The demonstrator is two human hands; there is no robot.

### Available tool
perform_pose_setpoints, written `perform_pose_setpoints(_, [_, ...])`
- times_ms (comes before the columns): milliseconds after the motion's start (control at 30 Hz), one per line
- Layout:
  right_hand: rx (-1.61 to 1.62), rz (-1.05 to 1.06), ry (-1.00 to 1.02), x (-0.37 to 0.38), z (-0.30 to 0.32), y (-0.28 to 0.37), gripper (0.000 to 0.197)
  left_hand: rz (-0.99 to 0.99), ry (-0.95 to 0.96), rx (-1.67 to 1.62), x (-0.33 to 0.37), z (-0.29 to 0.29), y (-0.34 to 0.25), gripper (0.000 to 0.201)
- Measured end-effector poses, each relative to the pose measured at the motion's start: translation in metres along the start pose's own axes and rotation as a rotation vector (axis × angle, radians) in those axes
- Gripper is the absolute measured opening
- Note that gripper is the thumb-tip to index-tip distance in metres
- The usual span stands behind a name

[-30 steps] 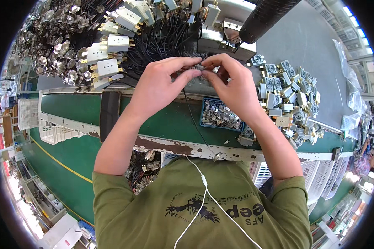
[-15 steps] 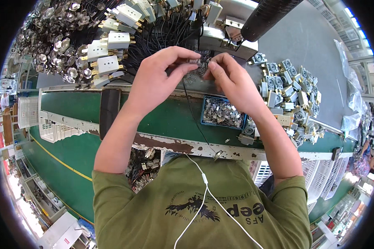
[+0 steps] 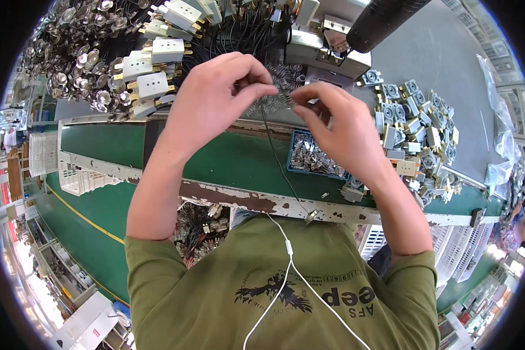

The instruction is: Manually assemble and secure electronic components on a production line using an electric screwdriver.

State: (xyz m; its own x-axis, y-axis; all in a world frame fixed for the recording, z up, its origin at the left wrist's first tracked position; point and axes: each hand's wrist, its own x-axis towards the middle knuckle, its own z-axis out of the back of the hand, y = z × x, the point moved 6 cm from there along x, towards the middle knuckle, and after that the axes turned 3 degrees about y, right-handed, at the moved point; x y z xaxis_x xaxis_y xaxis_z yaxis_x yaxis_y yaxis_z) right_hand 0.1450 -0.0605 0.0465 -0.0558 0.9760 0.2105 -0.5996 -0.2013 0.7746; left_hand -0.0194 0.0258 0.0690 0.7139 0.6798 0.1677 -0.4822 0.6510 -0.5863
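Note:
My left hand (image 3: 216, 96) is closed in a pinch on a thin black wire (image 3: 269, 137), just below the sensor-like end hidden by its fingers. The wire hangs over the bench edge to a round metal cap (image 3: 312, 216) at its lower end. Facing it, my right hand (image 3: 341, 125) has its fingers curled, thumb and forefinger close together; whether a small part sits between them I cannot make out. Behind both fingertips lies a heap of coiled metal springs (image 3: 283, 77).
A blue tray (image 3: 290, 166) of small metal parts sits below my right hand. White switch-like blocks (image 3: 153, 86) and metal caps (image 3: 79, 81) are piled left, grey thermostat-like units (image 3: 414, 125) right. A metal fixture (image 3: 347, 58) and black tube (image 3: 385, 23) stand behind.
My hands have drawn a little apart, the right one shifting right and down. The coiled piece seen at my left fingertips before no longer shows there. The view has shifted slightly.

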Motion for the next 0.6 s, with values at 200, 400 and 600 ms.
perform_pose_setpoints(200, [-0.077, -0.074, 0.133, -0.035, 0.041, 0.014, 0.022, 0.005, -0.157, -0.205, -0.020, 0.008, 0.008, 0.012])
perform_pose_setpoints(400, [-0.489, -0.129, -0.071, -0.037, 0.100, -0.042, 0.025, 0.036, 0.029, -0.214, -0.020, -0.003, -0.003, 0.015])
perform_pose_setpoints(600, [-0.789, -0.085, 0.208, 0.012, 0.083, -0.100, 0.045, -0.011, 0.048, -0.212, -0.006, -0.008, -0.007, 0.018])
